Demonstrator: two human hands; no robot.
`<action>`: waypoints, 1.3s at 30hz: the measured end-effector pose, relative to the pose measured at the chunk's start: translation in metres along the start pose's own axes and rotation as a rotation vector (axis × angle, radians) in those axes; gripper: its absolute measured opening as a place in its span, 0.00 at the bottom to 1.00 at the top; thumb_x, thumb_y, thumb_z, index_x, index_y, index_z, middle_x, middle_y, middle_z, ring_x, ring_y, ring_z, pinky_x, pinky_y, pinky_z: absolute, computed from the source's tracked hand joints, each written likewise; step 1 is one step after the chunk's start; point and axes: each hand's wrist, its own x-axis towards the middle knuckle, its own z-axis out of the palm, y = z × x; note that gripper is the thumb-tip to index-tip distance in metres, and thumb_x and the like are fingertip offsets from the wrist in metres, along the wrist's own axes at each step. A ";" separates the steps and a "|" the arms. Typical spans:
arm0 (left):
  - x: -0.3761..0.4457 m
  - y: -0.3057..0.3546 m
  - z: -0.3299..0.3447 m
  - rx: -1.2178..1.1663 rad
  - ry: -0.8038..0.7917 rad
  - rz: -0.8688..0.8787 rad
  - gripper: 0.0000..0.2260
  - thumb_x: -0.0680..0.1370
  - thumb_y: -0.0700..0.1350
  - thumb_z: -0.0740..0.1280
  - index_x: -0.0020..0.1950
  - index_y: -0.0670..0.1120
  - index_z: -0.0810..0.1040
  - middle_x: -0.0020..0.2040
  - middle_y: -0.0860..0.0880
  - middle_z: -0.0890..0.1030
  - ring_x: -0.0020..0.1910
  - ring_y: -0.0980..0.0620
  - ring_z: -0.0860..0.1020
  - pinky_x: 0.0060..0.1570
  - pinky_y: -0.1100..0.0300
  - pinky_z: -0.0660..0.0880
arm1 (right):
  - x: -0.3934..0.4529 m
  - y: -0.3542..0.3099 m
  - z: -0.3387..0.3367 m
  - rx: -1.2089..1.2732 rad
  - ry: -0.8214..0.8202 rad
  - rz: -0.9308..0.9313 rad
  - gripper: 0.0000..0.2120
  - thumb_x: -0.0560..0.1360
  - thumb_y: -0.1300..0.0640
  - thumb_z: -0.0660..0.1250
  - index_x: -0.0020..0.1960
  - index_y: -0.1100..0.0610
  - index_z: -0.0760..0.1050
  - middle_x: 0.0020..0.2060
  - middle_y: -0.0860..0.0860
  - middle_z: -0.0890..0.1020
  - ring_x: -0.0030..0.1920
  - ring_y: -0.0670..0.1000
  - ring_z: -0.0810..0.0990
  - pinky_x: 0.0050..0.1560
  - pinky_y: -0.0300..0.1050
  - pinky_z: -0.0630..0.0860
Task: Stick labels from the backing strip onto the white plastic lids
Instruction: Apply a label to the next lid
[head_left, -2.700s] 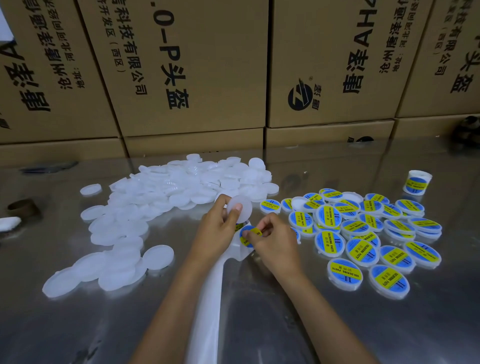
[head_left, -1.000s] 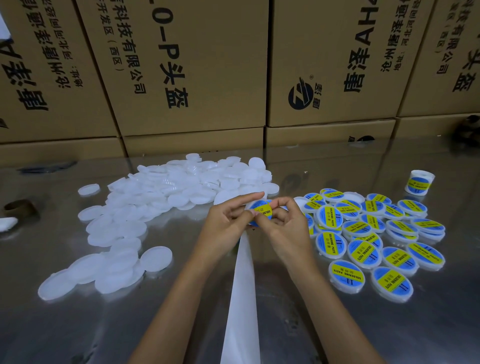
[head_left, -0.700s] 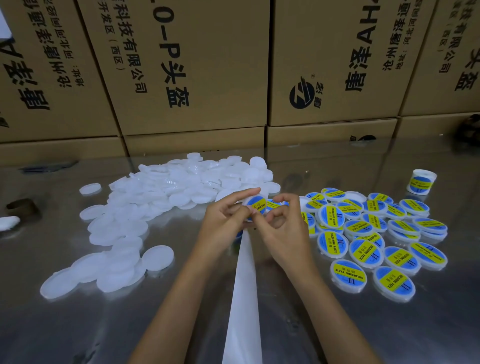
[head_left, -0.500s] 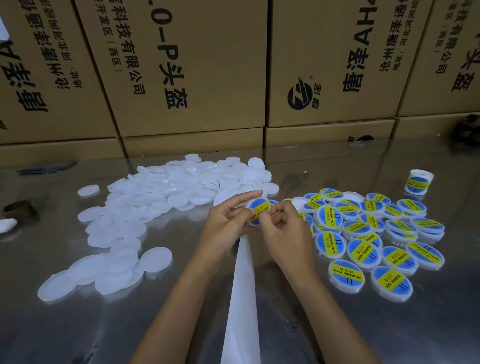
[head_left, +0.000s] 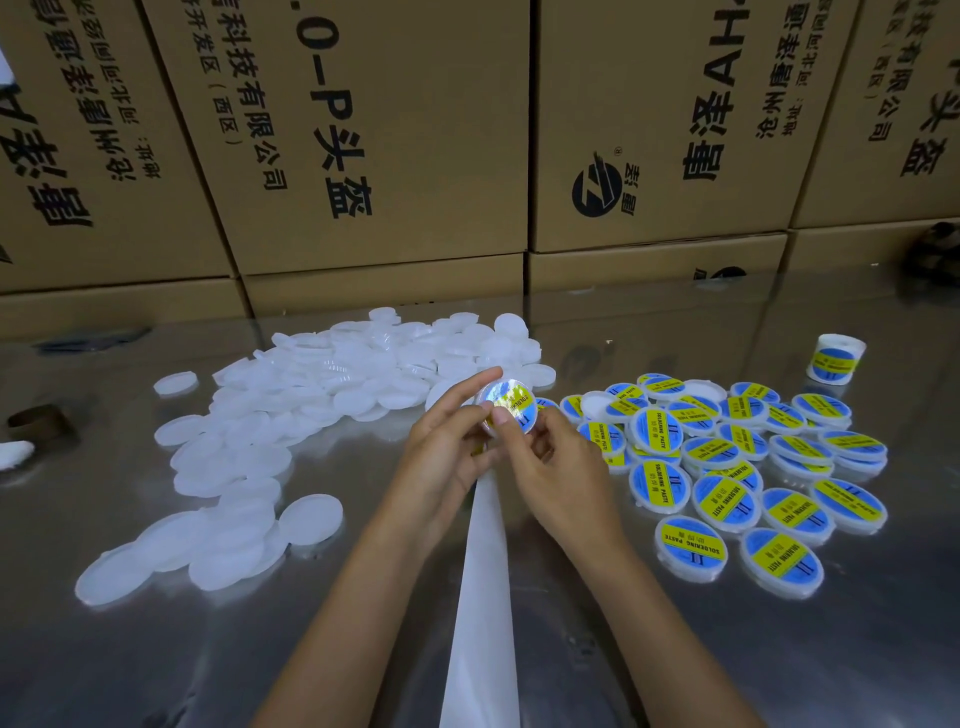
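While the shiny metal table (head_left: 156, 649) carries everything here, with cardboard boxes (head_left: 374, 130) standing along its far edge, the work divides plainly: a heap of bare white lids (head_left: 322, 384) spreads from the far middle toward the left edge, and the labelled lids (head_left: 727, 467) lie clustered toward the right edge. The white backing strip (head_left: 483, 597) runs from the near edge up the middle to the hands. Above its far end both hands meet on one lid (head_left: 511, 410), raised off the surface and already wearing its blue-and-yellow label. The step looks like pressing that label flat. The left hand (head_left: 441, 457) curls round the lid's left rim, forefinger stretched over the top; whether it also pinches the strip's end I cannot tell. The right hand (head_left: 561, 467) grips the right side with bent fingers, thumb tip pressed on the label face. Next, I judge, the lid goes to the right-hand cluster, then a fresh label must be peeled and a bare lid fetched
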 end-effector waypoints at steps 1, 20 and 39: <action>0.000 0.000 0.000 0.009 -0.012 0.000 0.14 0.82 0.37 0.61 0.62 0.48 0.82 0.59 0.40 0.84 0.55 0.44 0.83 0.53 0.54 0.82 | 0.000 0.000 0.000 -0.026 0.001 -0.004 0.25 0.71 0.26 0.56 0.39 0.48 0.73 0.32 0.36 0.77 0.35 0.43 0.76 0.36 0.43 0.70; -0.004 0.008 -0.007 0.471 -0.026 0.139 0.23 0.74 0.32 0.74 0.63 0.52 0.81 0.51 0.49 0.84 0.29 0.49 0.75 0.36 0.61 0.77 | 0.002 0.000 -0.003 0.014 0.090 -0.029 0.22 0.84 0.45 0.52 0.32 0.49 0.66 0.27 0.46 0.73 0.32 0.43 0.73 0.31 0.41 0.65; -0.004 0.006 -0.005 0.304 0.259 0.162 0.06 0.74 0.41 0.76 0.43 0.40 0.82 0.39 0.43 0.86 0.29 0.45 0.83 0.30 0.60 0.80 | -0.001 -0.001 0.001 0.077 -0.034 -0.097 0.26 0.72 0.28 0.58 0.38 0.52 0.73 0.28 0.41 0.76 0.30 0.43 0.73 0.30 0.35 0.65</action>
